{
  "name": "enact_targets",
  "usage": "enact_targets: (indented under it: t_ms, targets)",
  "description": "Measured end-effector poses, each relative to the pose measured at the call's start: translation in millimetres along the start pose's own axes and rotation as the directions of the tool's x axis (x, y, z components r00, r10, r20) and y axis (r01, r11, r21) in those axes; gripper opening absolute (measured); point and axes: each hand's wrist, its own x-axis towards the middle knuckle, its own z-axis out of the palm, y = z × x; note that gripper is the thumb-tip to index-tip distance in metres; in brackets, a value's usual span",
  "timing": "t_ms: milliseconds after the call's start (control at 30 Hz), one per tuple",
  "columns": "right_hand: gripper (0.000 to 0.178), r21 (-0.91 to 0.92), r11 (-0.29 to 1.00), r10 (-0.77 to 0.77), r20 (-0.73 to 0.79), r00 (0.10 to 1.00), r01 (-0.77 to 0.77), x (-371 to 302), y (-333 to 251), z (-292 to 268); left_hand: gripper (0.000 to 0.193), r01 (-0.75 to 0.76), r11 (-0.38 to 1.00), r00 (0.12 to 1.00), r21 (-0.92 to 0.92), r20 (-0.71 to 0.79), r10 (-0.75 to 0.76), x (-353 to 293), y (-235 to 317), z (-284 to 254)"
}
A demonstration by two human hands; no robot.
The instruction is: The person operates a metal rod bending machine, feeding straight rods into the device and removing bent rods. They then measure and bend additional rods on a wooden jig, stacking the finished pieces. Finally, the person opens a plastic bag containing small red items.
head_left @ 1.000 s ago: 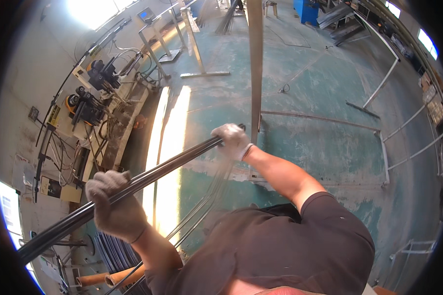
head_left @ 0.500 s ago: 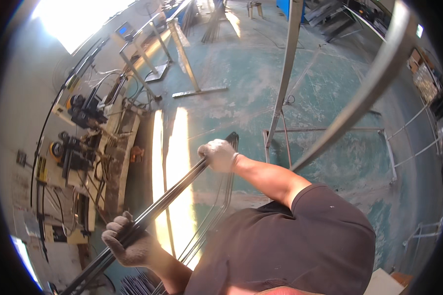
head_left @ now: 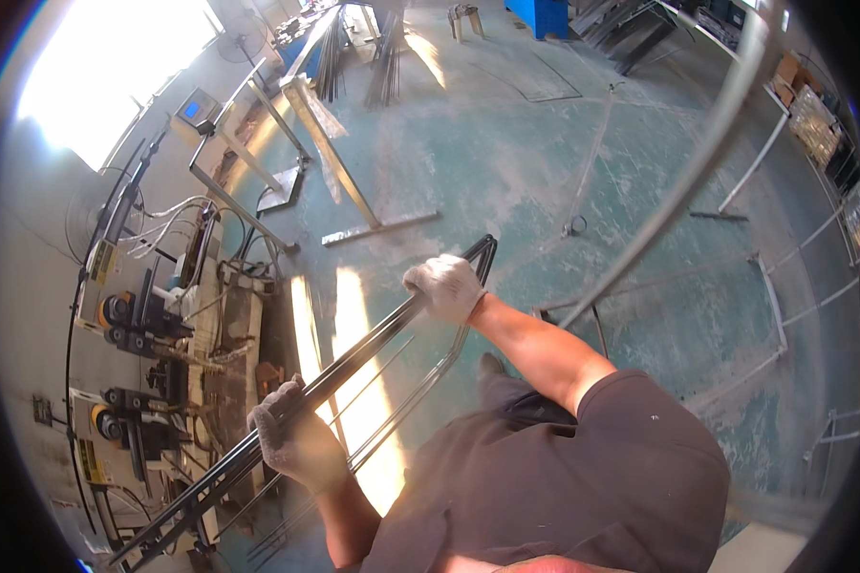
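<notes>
A bundle of long dark metal bars (head_left: 361,355) slants across in front of me, from the lower left to beyond my right hand. At the far end the bars bend sharply back toward my body, and thinner lengths run below the main bundle. My left hand (head_left: 294,435), in a dirty work glove, is closed round the bundle at its nearer part. Farther along, my right hand (head_left: 446,286), in a paler glove, grips it close to the bend. The lower left ends of the bars run toward the rim of the picture.
Machines with black fittings (head_left: 139,320) and cables line the left wall. A metal stand (head_left: 377,226) and a scale with a screen (head_left: 193,108) stand ahead. A pale metal bar (head_left: 669,205) crosses close on the right. More bars lean at the back near a stool (head_left: 465,19).
Both hands and the bar bundle sit farther right in the picture, with my left hand higher. The view has shifted, and the upright metal post ahead has left its place in the picture.
</notes>
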Motion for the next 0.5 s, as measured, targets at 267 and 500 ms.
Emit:
enact_targets:
  t_ms: [267, 500]
  targets:
    - [0.012, -0.058, 0.986, -0.157, -0.038, 0.987, 0.155, 157.9, 127.8, 23.8, 0.031, 0.144, 0.939, 0.984, -0.311, -0.057, -0.17, 187.2, -76.5, 45.6]
    - [0.005, -0.374, 0.878, -0.29, 0.083, 0.954, 0.299, 281.6, 287.1, 30.0, 0.028, 0.209, 0.864, 0.942, -0.459, -0.143, -0.304, 342.2, -175.1, 49.2]
